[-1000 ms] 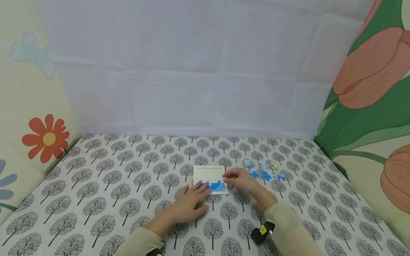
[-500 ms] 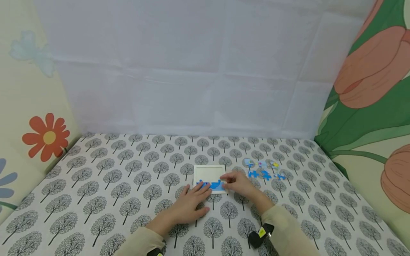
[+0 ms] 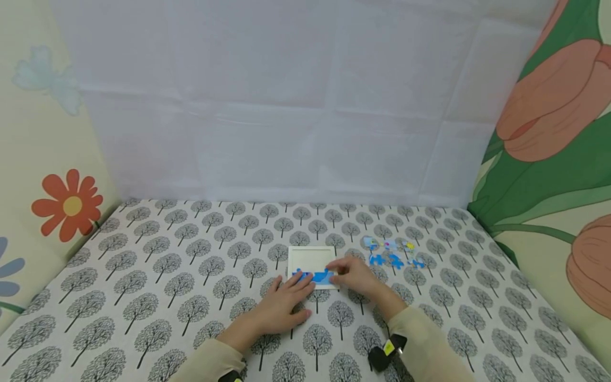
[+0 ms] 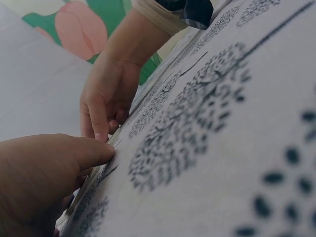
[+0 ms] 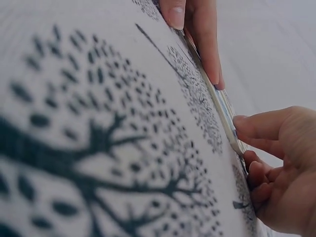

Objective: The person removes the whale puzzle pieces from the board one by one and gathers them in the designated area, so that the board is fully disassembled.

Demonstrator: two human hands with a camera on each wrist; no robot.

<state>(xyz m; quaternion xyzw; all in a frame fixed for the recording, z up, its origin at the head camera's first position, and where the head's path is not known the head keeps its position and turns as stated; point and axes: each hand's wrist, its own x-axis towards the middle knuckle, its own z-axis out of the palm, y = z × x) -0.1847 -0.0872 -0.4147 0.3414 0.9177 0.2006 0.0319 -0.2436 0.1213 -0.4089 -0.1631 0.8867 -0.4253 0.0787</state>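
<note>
A small white puzzle tray (image 3: 311, 259) lies on the cloth, with blue jigsaw pieces (image 3: 321, 277) along its near side. My left hand (image 3: 284, 305) rests at the tray's near left, its extended fingertips over the blue pieces. At the tray's right edge, my right hand (image 3: 354, 275) has curled fingers, with thumb and index finger pinching at the rightmost blue piece. In the right wrist view, the right thumb (image 5: 261, 126) lies right at the tray's edge, and the piece is mostly hidden. The left wrist view shows both hands (image 4: 111, 94) close together, the tray largely covered.
Several loose jigsaw pieces (image 3: 395, 260), blue with a yellow patch, lie to the right of the tray. A tree-print cloth (image 3: 191, 297) covers the table. Behind it hangs a white sheet (image 3: 296, 106), with flower-printed panels (image 3: 549, 159) on both sides.
My right hand has moved slightly left and down onto the right end of the blue row, then stayed nearly still. The left hand has kept its place on the tray.
</note>
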